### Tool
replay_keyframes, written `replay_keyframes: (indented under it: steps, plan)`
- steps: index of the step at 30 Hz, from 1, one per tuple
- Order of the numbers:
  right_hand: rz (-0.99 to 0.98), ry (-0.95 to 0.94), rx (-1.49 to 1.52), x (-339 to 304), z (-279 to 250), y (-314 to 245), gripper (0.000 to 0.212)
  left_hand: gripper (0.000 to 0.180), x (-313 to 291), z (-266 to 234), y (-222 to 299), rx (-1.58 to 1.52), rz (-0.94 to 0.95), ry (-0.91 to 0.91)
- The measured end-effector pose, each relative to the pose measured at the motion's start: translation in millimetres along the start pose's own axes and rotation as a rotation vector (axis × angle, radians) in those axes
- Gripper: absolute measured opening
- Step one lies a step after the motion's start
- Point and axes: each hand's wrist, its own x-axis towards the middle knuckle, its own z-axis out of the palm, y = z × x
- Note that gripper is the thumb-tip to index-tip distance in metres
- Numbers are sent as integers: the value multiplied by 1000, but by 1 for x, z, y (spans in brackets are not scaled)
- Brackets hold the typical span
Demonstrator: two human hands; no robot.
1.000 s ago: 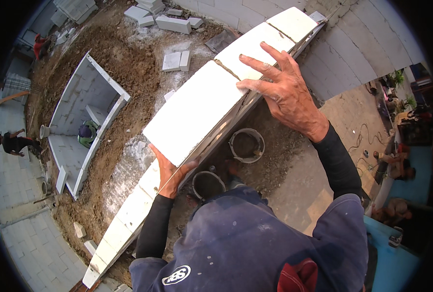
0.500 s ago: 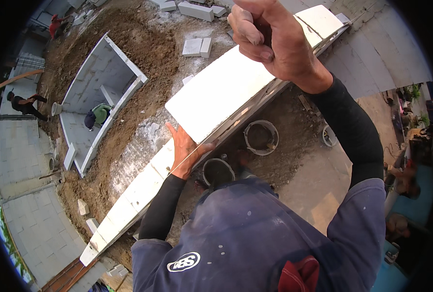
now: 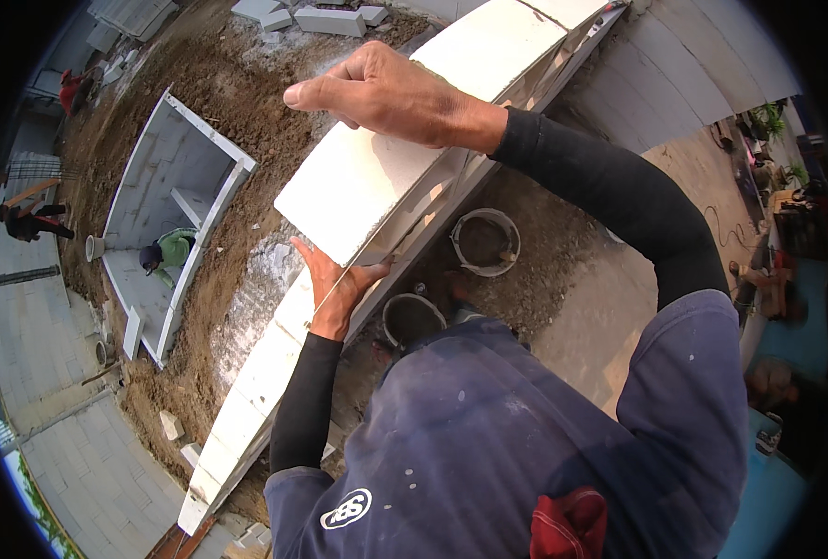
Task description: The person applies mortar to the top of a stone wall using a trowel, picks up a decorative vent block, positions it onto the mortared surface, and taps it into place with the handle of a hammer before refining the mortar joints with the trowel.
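Observation:
A long white block (image 3: pixel 367 182) rests on top of a narrow white block wall (image 3: pixel 251 405) that runs diagonally in front of me. At the block's near end, my left hand (image 3: pixel 335 289) grips it, its thumb and a finger apart across the end and the other fingers partly hidden. A thin string passes over this hand. Above the block, my right hand (image 3: pixel 386 98) is closed with curled fingers, and I see nothing in it. Its wrist crosses over the block's right edge.
Two buckets of grey mix, one (image 3: pixel 486 242) farther off and one (image 3: pixel 414 320) nearer, stand right of the wall. Beyond it, a person in green (image 3: pixel 174 252) crouches inside a block-walled pit (image 3: pixel 186 289). Loose white blocks (image 3: pixel 330 20) lie at the far side.
My right hand has swung left and turned over, from raised at the block's right side to above its middle. My left hand stays at the block's end. The view has shifted slightly.

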Motion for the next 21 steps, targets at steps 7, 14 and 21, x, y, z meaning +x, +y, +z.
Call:
replay_keyframes:
  steps: [7, 14, 21]
  plan:
    - [-51, -8, -30, 8, -3, 8, 62, 94, 0, -4, 4, -6, -6, -1]
    - [-26, -22, 34, 8, -5, 9, 64, 85, -4, -6, 7, -32, -24, 1]
    - [-62, -50, 45, 10, -3, 18, 60, 77, -6, -8, 12, -65, -33, -3]
